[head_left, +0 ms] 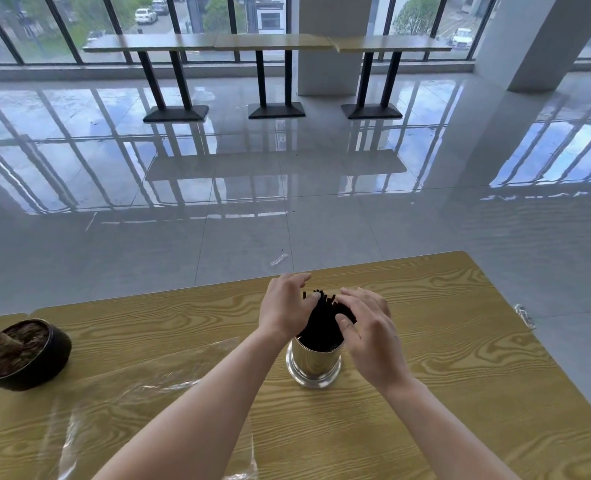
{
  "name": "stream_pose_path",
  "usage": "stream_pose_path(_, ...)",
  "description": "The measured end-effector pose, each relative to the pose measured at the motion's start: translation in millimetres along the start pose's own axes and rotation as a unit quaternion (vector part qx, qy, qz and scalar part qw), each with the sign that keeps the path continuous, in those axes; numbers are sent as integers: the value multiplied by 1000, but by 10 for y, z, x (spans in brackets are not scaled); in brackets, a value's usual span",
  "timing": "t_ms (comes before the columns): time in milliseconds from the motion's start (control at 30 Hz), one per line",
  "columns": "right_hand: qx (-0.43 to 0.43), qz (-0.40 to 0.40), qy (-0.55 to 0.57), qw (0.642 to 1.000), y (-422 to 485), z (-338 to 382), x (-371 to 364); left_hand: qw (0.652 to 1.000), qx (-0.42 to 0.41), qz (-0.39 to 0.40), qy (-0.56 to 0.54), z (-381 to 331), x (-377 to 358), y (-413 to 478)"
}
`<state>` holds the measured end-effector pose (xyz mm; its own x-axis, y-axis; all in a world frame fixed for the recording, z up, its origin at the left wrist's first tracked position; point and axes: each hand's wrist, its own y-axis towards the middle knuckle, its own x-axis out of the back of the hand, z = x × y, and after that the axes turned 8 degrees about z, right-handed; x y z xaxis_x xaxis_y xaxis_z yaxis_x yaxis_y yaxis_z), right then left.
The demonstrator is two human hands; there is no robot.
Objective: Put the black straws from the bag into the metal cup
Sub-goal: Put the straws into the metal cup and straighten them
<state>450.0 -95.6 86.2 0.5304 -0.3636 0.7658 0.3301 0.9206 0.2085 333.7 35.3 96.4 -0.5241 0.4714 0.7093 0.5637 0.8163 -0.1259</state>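
A shiny metal cup [313, 367] stands upright on the wooden table [460, 341]. A bundle of black straws [322, 323] stands in it, tops fanning out above the rim. My left hand [285, 308] cups the bundle from the left, fingers loosely curved against the straw tops. My right hand [370, 332] touches the bundle from the right, fingers spread. Neither hand clearly grips the straws. A clear plastic bag [141, 403] lies flat on the table to the left, and no straws show in it.
A dark bowl-shaped plant pot [24, 355] with soil and a stem sits at the table's left edge. The table's far edge runs just behind the hands. Small clear wrappers [279, 259] lie on the glossy floor beyond. High tables [266, 43] stand by the windows.
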Motion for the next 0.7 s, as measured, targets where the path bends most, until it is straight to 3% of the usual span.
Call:
stream_pose_path(333,-37,-12,30,999,-68,-130,65,995,-71,-11,70,-44,-1,140)
stream_pose_path(700,-129,-37,117,984,73,-247,155,992,-94,-87,13,9,46,49)
